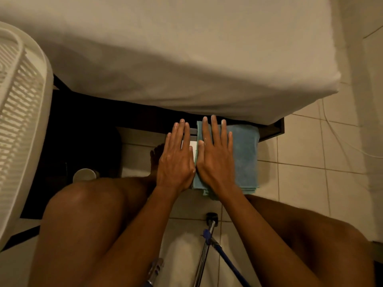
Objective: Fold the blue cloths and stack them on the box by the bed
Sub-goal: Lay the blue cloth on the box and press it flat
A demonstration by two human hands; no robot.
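A stack of folded blue cloths (pixel 244 156) lies on a white box (pixel 191 145) on the tiled floor, right below the bed's edge. My right hand (pixel 215 154) rests flat on top of the stack, fingers spread and pointing at the bed. Beside it, my left hand (pixel 177 158) lies flat with fingers together, over the box's bare left part and touching the stack's left edge. Neither hand grips anything. Most of the box is hidden under the cloths and hands.
The bed with a white sheet (pixel 186 59) fills the top. A white slatted laundry basket (pixel 18 112) stands at the left. A white cup (pixel 84 175) sits by my left knee. A metal pole with a blue strap (pixel 206 249) lies between my legs.
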